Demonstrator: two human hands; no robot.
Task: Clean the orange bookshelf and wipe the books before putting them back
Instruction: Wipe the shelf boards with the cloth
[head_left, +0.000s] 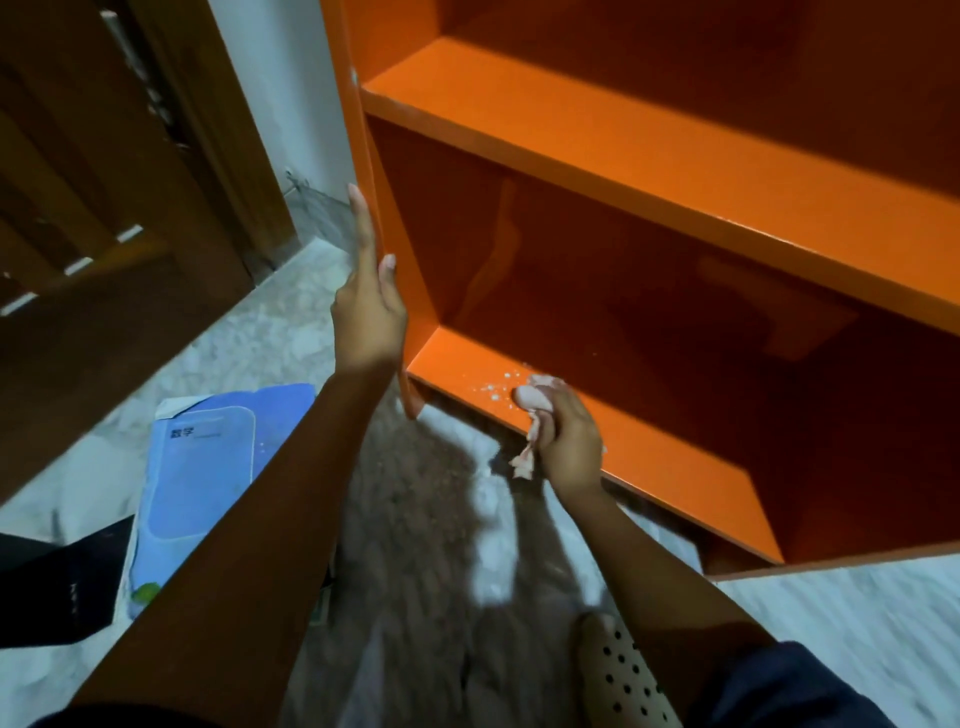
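Fingers (362, 228) of the left hand (370, 312) are laid straight against the side of the orange bookshelf (649, 156), seemingly to steady it. A pink cloth (535, 397) is gripped by the right hand (569, 439) on the bottom shelf (654, 447), beside white specks (496, 387). A blue book (208, 467) is set aside on the floor (291, 322).

Bookshelf (623, 156) is bright glossy orange, insides shading darker red-orange. White specks (498, 384) dot its bottom shelf. Cloth (532, 400) pale pink. Book (208, 467) cover light blue and white, small green patch near one corner. Floor (260, 332) grey-white marbled. Door (104, 208) dark brown wood. Wall (291, 78) white. Slipper (628, 680) cream with black dots.
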